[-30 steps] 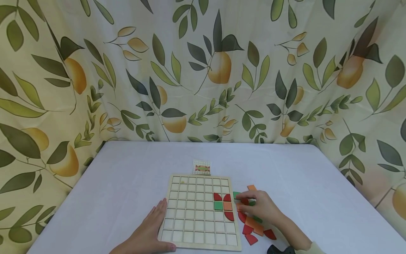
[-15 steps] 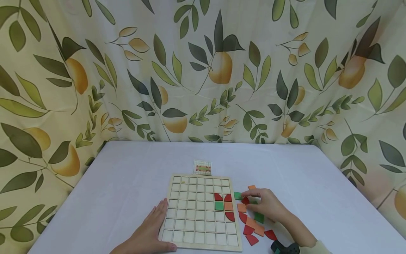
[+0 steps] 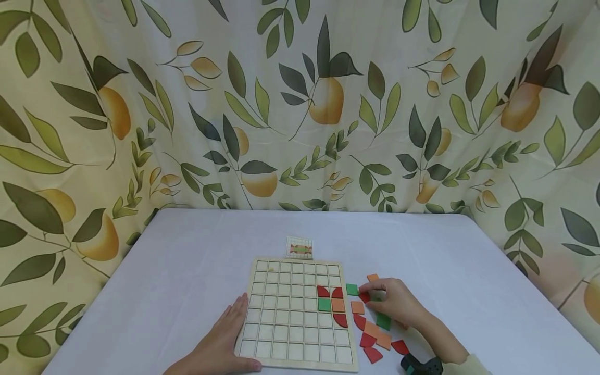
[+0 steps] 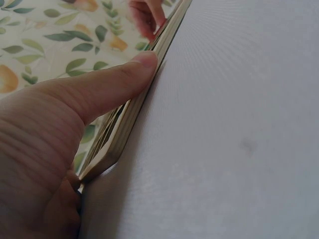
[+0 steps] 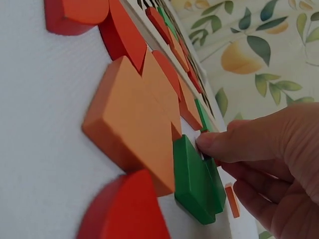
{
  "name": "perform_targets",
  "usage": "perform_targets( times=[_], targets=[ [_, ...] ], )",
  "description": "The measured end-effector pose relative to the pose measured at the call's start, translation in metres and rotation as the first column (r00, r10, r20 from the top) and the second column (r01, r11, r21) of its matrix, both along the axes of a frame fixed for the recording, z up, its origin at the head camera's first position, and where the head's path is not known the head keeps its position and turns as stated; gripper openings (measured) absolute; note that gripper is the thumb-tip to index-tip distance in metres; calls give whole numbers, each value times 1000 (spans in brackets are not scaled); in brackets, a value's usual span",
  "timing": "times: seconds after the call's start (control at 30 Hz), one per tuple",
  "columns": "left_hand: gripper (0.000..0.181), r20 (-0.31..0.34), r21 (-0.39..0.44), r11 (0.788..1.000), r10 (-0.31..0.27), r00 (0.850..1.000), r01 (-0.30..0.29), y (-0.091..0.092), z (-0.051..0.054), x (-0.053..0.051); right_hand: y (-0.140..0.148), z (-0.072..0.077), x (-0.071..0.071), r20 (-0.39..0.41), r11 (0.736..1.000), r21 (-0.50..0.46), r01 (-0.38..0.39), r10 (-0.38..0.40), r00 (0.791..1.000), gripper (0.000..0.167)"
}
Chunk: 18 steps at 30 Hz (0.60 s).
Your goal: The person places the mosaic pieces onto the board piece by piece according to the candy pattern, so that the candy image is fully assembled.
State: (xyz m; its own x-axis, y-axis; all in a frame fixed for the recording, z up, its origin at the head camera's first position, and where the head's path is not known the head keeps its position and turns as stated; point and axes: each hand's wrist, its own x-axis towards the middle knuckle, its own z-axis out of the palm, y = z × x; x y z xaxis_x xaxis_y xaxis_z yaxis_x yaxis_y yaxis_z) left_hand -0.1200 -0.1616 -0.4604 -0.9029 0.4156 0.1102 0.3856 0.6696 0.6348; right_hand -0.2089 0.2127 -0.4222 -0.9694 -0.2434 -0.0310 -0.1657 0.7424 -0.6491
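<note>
A pale wooden grid board (image 3: pixel 283 362) lies on the table with several red, green and orange pieces set in its right-hand squares. My left hand (image 3: pixel 217 333) rests along its left edge, fingers straight; in the left wrist view the thumb (image 4: pixel 114 84) lies on the board's near rim. Right of the board, my right hand (image 3: pixel 396 302) pinches a red quarter-round piece (image 3: pixel 364 297) between thumb and fingertips, low over the loose pieces. The right wrist view shows only slivers of red at the thumb; the fingers hide the rest. A green square (image 3: pixel 352 289) lies beside it.
Loose orange squares (image 3: pixel 371 329), green pieces (image 3: pixel 383 321) and red quarter-rounds (image 3: pixel 373 355) lie right of the board. A small pattern card (image 3: pixel 299 248) stands behind the board. A dark device (image 3: pixel 422 364) sits at the right wrist. A leaf-patterned curtain (image 3: pixel 290 104) hangs behind the table.
My right hand has drawn slightly right, away from the board, uncovering the green and orange squares, and its fingers have closed on the red piece. My left hand stays put.
</note>
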Motion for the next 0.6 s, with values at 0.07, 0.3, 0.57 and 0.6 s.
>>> perform_targets(
  times=[0.07, 0.3, 0.57, 0.6],
  targets=[
    [125, 5, 3, 1000, -1, 1000, 1, 0, 0, 0, -1, -1, 0, -6, 1000, 5, 16, -16, 1000, 26],
    [124, 10, 7, 1000, -6, 1000, 6, 0, 0, 0, -1, -1, -1, -45, 1000, 18, 23, -22, 999, 25],
    [124, 7, 8, 1000, -9, 1000, 9, 0, -1, 0, -2, -3, 1, -86, 999, 12, 45, -44, 995, 24],
    [124, 3, 7, 1000, -9, 1000, 9, 0, -1, -1, -2, -3, 1, -89, 999, 10, 46, -44, 995, 24]
  ],
)
